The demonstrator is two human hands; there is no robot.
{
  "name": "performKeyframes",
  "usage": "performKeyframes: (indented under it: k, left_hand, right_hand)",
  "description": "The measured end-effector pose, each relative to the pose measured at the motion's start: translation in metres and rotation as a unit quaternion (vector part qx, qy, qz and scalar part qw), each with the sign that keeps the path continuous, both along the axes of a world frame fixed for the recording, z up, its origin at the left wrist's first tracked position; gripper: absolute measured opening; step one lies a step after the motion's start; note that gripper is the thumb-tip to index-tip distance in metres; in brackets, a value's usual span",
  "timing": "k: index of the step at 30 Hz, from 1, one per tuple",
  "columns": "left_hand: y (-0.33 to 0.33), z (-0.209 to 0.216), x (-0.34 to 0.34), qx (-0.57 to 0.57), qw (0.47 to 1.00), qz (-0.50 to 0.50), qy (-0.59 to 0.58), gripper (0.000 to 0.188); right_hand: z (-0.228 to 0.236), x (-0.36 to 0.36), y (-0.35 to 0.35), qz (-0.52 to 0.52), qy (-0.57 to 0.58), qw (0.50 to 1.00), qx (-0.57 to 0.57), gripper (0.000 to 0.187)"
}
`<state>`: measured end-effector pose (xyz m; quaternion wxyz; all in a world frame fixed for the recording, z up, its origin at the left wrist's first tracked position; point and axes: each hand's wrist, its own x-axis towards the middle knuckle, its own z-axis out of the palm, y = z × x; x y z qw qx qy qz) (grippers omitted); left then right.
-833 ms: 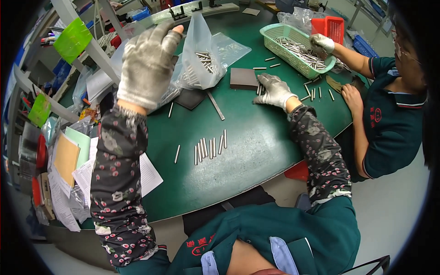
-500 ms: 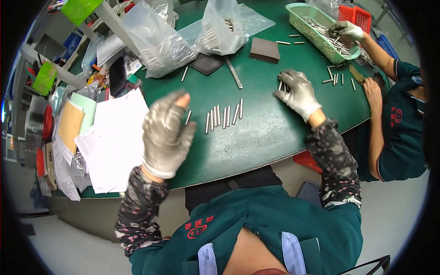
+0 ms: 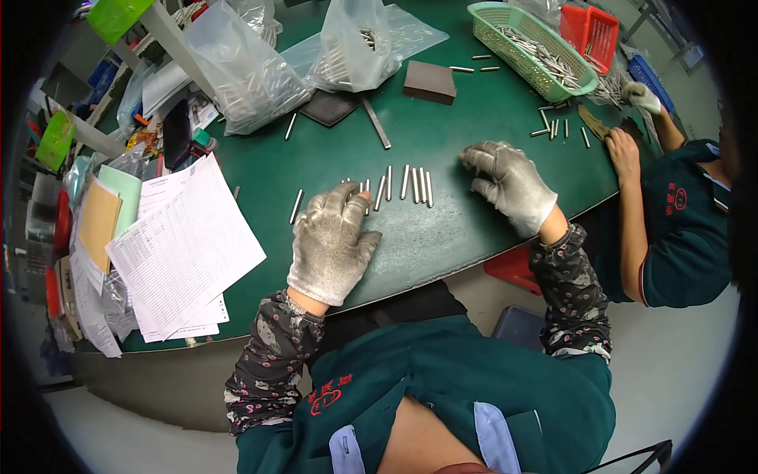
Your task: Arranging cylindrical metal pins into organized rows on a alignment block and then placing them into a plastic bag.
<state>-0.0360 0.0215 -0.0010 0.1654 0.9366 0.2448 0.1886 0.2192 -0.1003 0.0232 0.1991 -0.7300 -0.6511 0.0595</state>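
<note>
A row of short silver metal pins (image 3: 415, 186) lies on the green table in front of me. My left hand (image 3: 332, 246), in a grey-stained white glove, rests palm down over the row's left part. Its fingers are stretched and cover some pins; one loose pin (image 3: 296, 207) lies just left of them. My right hand (image 3: 513, 188), gloved alike, hovers to the right of the row. Its fingers are loosely bent and apart from the thumb, and no pin shows in them.
Clear bags of pins (image 3: 253, 79) and a dark block (image 3: 429, 82) stand farther back. A green basket (image 3: 480, 24) of pins is at the back right, near a co-worker's gloved hand (image 3: 641, 97). Paper sheets (image 3: 185, 253) cover the left side; a flat metal bar (image 3: 376, 123) lies mid-table.
My left hand has come down onto the row of pins. Pins that were in my right hand now lie at the row's right end. The co-worker's gloved hand has left the green basket.
</note>
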Motion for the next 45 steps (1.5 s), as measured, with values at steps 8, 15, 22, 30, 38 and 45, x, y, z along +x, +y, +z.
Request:
performKeyframes:
  k: [8,15,22,30,38,45]
  left_hand:
    - [0.006,-0.002,0.014,0.032,0.997,0.039,0.066,0.049]
    - [0.018,-0.007,0.009,0.006,0.999,0.053,0.0,0.051]
    - [0.027,-0.011,0.001,0.034,0.996,0.075,0.017,0.055]
    - [0.024,-0.006,-0.003,0.024,0.995,0.083,0.041,0.045]
    - [0.03,0.001,0.003,-0.021,0.995,0.048,0.085,0.072]
    - [0.034,0.001,0.014,-0.066,0.992,0.015,0.107,0.065]
  right_hand:
    - [-0.005,-0.034,0.038,0.119,-0.075,0.989,0.048,0.03]
    - [-0.008,-0.036,0.065,0.203,-0.134,0.97,0.015,0.031]
    - [-0.006,-0.032,0.073,0.239,-0.124,0.963,0.003,0.03]
    - [0.005,-0.037,0.066,0.226,-0.174,0.958,-0.036,0.026]
    - [0.0,-0.075,0.047,-0.083,-0.118,0.986,-0.087,0.026]
    - [0.006,-0.092,0.06,-0.102,0.029,0.985,-0.132,0.046]
